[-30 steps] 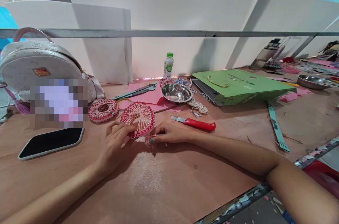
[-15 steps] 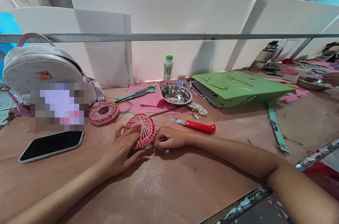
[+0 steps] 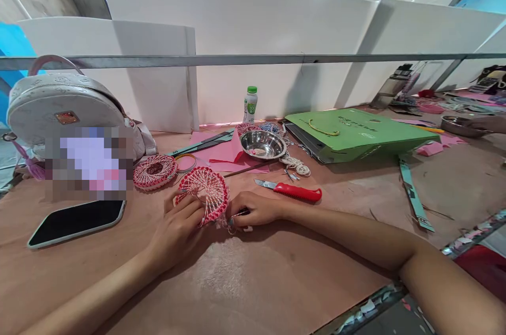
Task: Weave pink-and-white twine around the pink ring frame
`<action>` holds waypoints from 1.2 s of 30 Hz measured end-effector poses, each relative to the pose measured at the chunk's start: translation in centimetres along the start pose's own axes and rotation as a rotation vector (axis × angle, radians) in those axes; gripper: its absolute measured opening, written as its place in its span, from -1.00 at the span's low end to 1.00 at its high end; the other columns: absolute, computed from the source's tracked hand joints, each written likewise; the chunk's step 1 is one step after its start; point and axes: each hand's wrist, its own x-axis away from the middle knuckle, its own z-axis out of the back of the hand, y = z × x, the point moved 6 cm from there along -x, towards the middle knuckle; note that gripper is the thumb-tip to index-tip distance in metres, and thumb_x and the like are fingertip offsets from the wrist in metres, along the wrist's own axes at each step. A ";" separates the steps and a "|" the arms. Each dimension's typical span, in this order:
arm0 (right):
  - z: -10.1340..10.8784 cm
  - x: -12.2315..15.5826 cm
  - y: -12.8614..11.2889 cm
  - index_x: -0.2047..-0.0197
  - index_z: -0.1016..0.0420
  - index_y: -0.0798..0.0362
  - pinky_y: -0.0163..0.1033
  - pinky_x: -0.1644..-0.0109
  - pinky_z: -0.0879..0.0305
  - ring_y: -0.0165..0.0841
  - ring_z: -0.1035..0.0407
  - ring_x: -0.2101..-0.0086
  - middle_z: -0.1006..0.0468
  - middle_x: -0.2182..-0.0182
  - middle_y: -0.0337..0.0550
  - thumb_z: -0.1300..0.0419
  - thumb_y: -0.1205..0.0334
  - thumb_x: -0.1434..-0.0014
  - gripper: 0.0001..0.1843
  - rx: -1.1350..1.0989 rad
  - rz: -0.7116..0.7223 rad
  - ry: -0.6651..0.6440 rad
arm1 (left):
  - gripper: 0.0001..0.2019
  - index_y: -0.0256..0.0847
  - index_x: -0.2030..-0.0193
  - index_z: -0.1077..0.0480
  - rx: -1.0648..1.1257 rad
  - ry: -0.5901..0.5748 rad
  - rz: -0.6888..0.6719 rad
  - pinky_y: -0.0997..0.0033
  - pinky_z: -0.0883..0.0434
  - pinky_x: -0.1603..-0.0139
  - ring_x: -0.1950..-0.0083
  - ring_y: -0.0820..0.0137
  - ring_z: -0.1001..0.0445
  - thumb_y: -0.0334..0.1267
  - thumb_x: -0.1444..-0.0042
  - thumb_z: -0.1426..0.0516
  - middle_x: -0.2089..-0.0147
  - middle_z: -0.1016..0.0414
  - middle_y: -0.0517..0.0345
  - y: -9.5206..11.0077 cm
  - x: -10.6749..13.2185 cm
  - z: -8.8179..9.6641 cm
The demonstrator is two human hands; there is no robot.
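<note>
My left hand (image 3: 178, 229) grips a round hoop wound with red and white cord (image 3: 207, 191), holding it tilted on edge on the brown table (image 3: 253, 277). My right hand (image 3: 253, 209) rests on the table beside the hoop's lower right rim, its fingers pinched on the loose cord end there. A second wound hoop (image 3: 155, 171) lies flat just behind the left hand. A red-handled utility knife (image 3: 290, 191) lies close behind the right hand.
A black phone (image 3: 77, 221) lies at the left, a white round bag (image 3: 63, 108) behind it. A steel bowl (image 3: 263, 144), pink paper, a small bottle (image 3: 250, 104) and a green paper bag (image 3: 356, 132) sit further back. Another person's hand shows at the far right.
The hoop has tipped from standing higher to leaning lower toward my left hand. My right hand's fingers have curled in and closed on the cord at the hoop's rim.
</note>
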 end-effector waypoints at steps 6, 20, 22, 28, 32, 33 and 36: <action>1.2 0.1 0.7 0.39 -0.44 0.10 -0.33 0.40 -0.19 -0.43 -0.24 0.49 -0.39 0.51 -0.26 -0.10 -0.02 -0.33 -0.61 -0.199 -0.086 0.228 | -0.83 -0.17 0.32 -0.35 -0.070 0.040 -0.070 0.07 -0.11 -0.19 0.15 0.25 -0.49 -0.30 -0.35 -0.09 0.27 -0.56 0.17 0.3 0.5 0.1; 4.0 1.1 -0.5 0.17 -0.50 0.09 -0.31 0.28 -0.24 -0.40 -0.29 0.35 -0.47 0.28 -0.19 -0.21 0.03 -0.30 -0.73 -0.079 -0.008 0.711 | -0.81 -0.17 0.19 -0.42 -0.159 0.028 -0.186 0.14 -0.09 -0.28 0.08 0.26 -0.53 -0.45 -0.27 -0.01 0.19 -0.62 0.11 1.5 0.9 -0.9; 4.0 1.1 -1.1 0.20 -0.52 0.10 -0.32 0.30 -0.20 -0.42 -0.27 0.37 -0.47 0.33 -0.22 -0.21 0.11 -0.29 -0.79 -0.018 -0.028 0.715 | -0.82 -0.17 0.17 -0.43 -0.175 0.040 -0.200 0.15 -0.06 -0.32 0.07 0.28 -0.53 -0.45 -0.25 -0.02 0.19 -0.62 0.12 1.5 1.0 -1.0; 4.5 1.3 -2.0 0.24 -0.61 0.11 -0.34 0.38 -0.13 -0.46 -0.25 0.45 -0.50 0.40 -0.24 -0.23 0.31 -0.18 -0.88 0.166 -0.076 0.728 | -0.79 -0.23 0.06 -0.46 -0.224 0.051 -0.241 0.14 -0.03 -0.38 -0.02 0.24 -0.52 -0.40 -0.25 -0.05 0.07 -0.63 0.02 2.1 1.0 -1.0; 4.8 1.3 -2.5 0.24 -0.62 0.13 -0.35 0.38 -0.14 -0.48 -0.26 0.48 -0.51 0.42 -0.25 -0.23 0.38 -0.14 -0.86 0.257 -0.087 0.700 | -0.79 -0.24 0.05 -0.47 -0.236 0.033 -0.246 0.13 -0.04 -0.37 0.00 0.22 -0.51 -0.34 -0.27 -0.04 0.08 -0.63 0.01 2.4 0.8 -1.0; 4.8 1.3 -2.6 0.24 -0.62 0.14 -0.35 0.37 -0.14 -0.48 -0.27 0.47 -0.51 0.42 -0.25 -0.23 0.40 -0.14 -0.86 0.281 -0.093 0.697 | -0.79 -0.24 0.06 -0.47 -0.242 0.034 -0.249 0.12 -0.04 -0.37 0.01 0.23 -0.51 -0.32 -0.28 -0.05 0.09 -0.63 0.01 2.4 0.9 -1.1; 4.7 1.3 -3.0 0.26 -0.61 0.15 -0.35 0.36 -0.13 -0.48 -0.28 0.46 -0.51 0.43 -0.25 -0.21 0.44 -0.11 -0.85 0.351 -0.119 0.693 | -0.78 -0.25 0.03 -0.48 -0.282 0.040 -0.260 0.10 -0.02 -0.39 -0.02 0.22 -0.51 -0.27 -0.29 -0.06 0.04 -0.63 -0.04 2.4 1.2 -1.4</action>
